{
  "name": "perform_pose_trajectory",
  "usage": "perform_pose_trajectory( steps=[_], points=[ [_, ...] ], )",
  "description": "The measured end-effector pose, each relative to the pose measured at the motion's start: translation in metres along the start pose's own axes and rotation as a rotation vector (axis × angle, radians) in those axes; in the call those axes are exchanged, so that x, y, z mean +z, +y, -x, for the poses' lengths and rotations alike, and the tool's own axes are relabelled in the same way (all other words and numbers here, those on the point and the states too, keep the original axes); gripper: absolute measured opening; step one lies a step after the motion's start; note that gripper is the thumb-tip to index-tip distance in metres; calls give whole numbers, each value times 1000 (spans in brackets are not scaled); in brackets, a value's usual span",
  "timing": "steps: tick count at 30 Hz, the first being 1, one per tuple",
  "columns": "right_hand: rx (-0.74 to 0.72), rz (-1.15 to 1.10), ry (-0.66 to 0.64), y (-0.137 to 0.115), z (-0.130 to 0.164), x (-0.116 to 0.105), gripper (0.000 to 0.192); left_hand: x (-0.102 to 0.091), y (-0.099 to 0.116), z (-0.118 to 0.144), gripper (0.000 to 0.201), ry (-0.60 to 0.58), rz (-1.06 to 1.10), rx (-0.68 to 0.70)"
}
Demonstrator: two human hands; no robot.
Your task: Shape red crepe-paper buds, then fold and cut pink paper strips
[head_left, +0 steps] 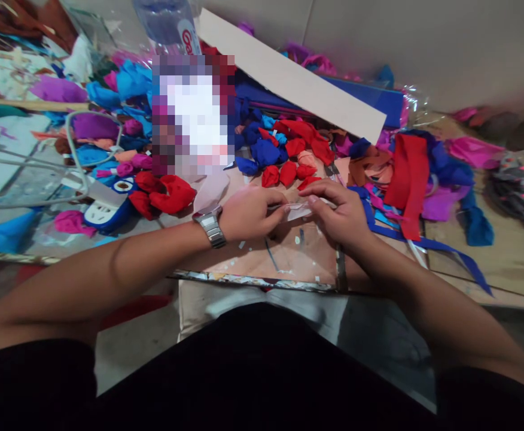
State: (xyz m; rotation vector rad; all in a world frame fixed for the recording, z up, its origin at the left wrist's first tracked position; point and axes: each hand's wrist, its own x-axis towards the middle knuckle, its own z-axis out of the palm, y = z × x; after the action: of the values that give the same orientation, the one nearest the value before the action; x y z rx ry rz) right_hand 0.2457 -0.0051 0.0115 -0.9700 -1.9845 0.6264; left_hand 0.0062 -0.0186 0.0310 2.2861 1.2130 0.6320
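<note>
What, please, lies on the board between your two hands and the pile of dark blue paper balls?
In the head view, small red crumpled paper balls lie between the hands and the dark blue paper balls.

Low wood table (504,263) w/ pink board (289,257), red (289,170) & blue paper balls (264,149), cardboard strip (289,75).

dim indoor light, soft blur, warped edges

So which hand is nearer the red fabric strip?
Right. The right hand lies just left of the red fabric strip; the left hand, with the wristwatch, is farther left, beyond the right.
</note>
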Motion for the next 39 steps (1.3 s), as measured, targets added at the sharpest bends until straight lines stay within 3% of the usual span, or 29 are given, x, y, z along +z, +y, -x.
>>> perform_pose_trajectory(
  steps=[6, 15, 20, 26, 32, 39],
  points=[
    [-67, 45, 125, 0, 0, -6, 24, 0, -1, 0, 33, 13, -19, -34],
    [-245, 215, -60, 1, 3, 0, 12, 3, 0, 0, 33, -10, -8, -7],
    [-282, 206, -17, 2, 3, 2, 5, -3, 6, 1, 31, -81, 7, -41],
    [-309, 199, -63, 1, 3, 1, 10, -4, 7, -1, 31, -124, 72, -71],
    [-344, 208, -9, 2, 2, 2, 12, -6, 8, -2, 35, -147, 101, -46],
    [-335, 194, 10, 2, 2, 0, 14, -8, 6, 0, 38, -87, 3, -37]
  ],
)
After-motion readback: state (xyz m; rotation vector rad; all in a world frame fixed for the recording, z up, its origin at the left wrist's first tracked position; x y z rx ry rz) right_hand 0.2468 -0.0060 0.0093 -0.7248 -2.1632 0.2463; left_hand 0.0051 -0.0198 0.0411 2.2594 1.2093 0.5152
